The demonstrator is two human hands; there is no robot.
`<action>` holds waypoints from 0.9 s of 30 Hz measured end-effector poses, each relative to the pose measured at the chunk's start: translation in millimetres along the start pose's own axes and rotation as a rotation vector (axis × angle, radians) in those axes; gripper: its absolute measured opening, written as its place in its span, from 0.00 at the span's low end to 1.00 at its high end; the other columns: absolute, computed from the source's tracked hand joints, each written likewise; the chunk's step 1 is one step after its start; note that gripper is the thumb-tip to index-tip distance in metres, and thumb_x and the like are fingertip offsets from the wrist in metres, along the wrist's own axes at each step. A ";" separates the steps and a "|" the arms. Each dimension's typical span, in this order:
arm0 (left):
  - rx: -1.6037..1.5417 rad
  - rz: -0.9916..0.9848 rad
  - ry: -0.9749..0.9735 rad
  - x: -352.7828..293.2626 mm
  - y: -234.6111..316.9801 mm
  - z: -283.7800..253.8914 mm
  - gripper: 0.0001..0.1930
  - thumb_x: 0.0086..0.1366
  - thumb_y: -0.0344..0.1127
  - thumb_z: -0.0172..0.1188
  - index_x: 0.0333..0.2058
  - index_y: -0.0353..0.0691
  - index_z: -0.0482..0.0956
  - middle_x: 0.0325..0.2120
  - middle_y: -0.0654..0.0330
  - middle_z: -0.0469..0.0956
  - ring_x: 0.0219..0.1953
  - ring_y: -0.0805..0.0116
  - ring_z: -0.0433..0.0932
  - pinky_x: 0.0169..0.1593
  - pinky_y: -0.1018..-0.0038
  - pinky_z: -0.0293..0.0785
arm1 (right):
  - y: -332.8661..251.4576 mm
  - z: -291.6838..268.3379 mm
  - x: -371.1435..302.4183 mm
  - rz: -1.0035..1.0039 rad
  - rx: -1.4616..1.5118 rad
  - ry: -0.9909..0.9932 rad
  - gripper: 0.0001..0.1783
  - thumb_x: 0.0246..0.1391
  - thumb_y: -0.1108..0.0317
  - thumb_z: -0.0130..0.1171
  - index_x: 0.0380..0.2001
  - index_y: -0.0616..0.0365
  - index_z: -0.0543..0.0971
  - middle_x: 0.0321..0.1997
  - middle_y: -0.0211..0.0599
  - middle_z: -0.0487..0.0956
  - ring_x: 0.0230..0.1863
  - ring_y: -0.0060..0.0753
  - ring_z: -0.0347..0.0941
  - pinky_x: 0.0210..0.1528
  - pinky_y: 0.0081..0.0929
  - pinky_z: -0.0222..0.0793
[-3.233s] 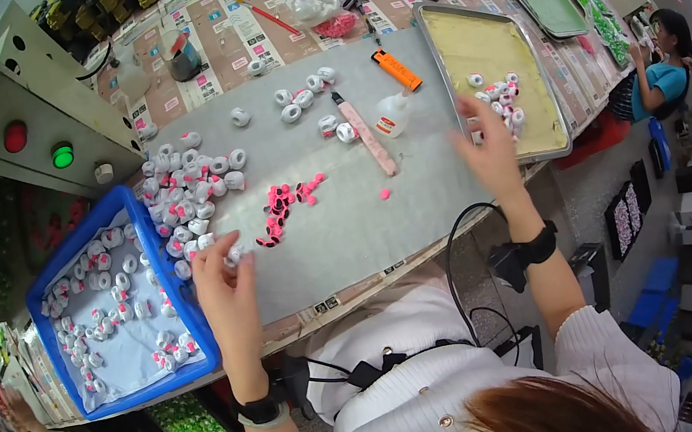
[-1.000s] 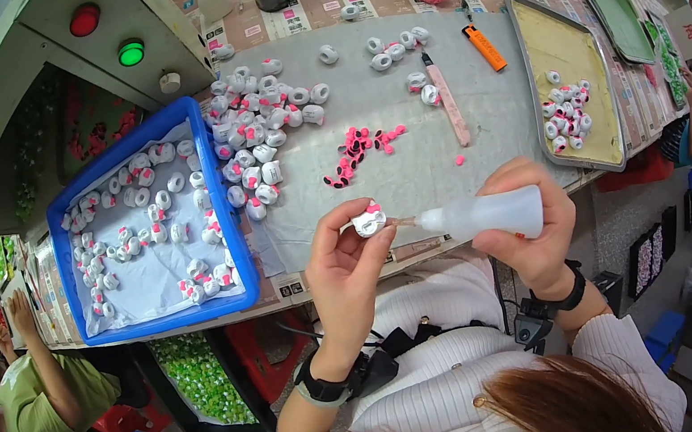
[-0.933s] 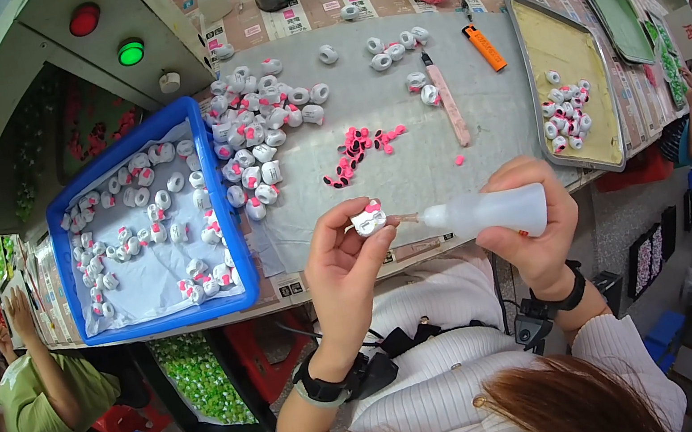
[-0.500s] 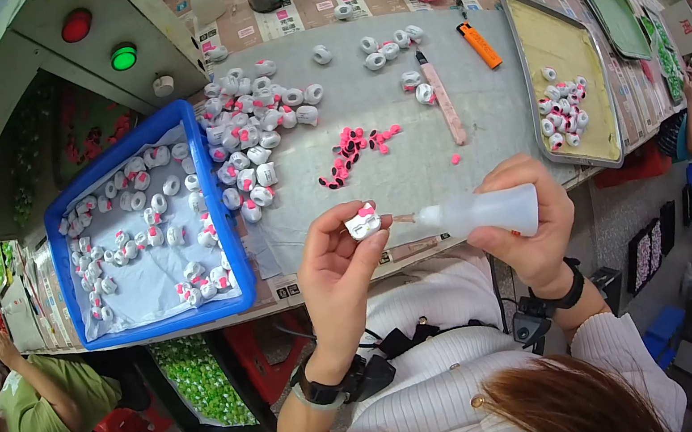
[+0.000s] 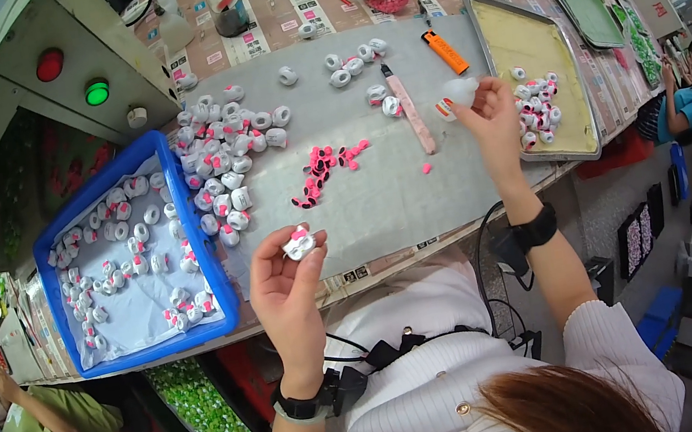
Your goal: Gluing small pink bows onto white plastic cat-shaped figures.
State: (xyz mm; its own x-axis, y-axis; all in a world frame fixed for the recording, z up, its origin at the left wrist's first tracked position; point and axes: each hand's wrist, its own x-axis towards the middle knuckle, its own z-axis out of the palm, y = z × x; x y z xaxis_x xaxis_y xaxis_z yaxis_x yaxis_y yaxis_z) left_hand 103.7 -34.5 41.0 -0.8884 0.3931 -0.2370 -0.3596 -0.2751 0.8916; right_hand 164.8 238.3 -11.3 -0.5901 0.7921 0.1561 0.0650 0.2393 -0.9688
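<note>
Between the thumb and fingertips of my left hand (image 5: 282,279) is a small white cat-head bead (image 5: 299,242) with a pink bow, held just over the table's near edge. My right hand (image 5: 489,121) is stretched out over the right part of the mat, its thumb and fingers around a translucent white squeeze bottle (image 5: 461,90) with an orange-red mark. The hand hides part of the bottle, and its nozzle cannot be made out. Several pink bow pieces (image 5: 322,165) lie on the grey mat (image 5: 365,222) between my hands.
White beads (image 5: 213,146) are heaped beside a blue tray (image 5: 174,175) at left. A pink pen-like tool (image 5: 409,111) and an orange lighter (image 5: 445,53) lie on the mat. At right stands a metal tray (image 5: 575,89) with beads. Co-workers sit at both sides.
My right hand has carried the bottle away from the bead, forward onto the right side of the mat, and turned it from its sideways pose. My left hand still holds the bead.
</note>
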 end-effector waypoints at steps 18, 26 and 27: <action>-0.025 -0.096 -0.053 -1.2 -6.0 1.1 0.14 0.53 0.20 0.51 0.40 0.32 0.65 0.37 0.57 0.70 0.40 0.67 0.72 0.45 0.76 0.67 | -27.0 77.6 -38.4 -0.323 -0.569 -0.464 0.11 0.41 0.75 0.51 0.32 0.62 0.72 0.27 0.38 0.73 0.30 0.35 0.69 0.33 0.28 0.65; -0.107 -0.307 -0.329 0.4 -7.7 12.3 0.15 0.54 0.20 0.50 0.42 0.32 0.65 0.48 0.54 0.63 0.43 0.68 0.71 0.46 0.78 0.67 | -68.3 59.3 -61.3 0.177 0.098 -0.785 0.08 0.44 0.76 0.51 0.31 0.63 0.74 0.27 0.33 0.74 0.26 0.22 0.68 0.28 0.17 0.63; -0.107 -0.306 -0.328 0.8 -6.3 13.4 0.15 0.54 0.20 0.50 0.42 0.32 0.65 0.48 0.54 0.63 0.43 0.68 0.71 0.46 0.78 0.67 | -70.5 60.6 -64.2 -0.066 -0.021 -0.727 0.07 0.44 0.76 0.51 0.30 0.62 0.74 0.25 0.34 0.73 0.24 0.23 0.68 0.27 0.18 0.63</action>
State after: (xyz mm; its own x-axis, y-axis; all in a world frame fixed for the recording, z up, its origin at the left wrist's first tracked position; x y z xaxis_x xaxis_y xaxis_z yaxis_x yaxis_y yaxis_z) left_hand 109.1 -20.7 40.3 -0.6058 0.7223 -0.3337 -0.6343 -0.1852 0.7506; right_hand 149.3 136.5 35.3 -0.9782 0.2040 0.0394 0.0220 0.2905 -0.9566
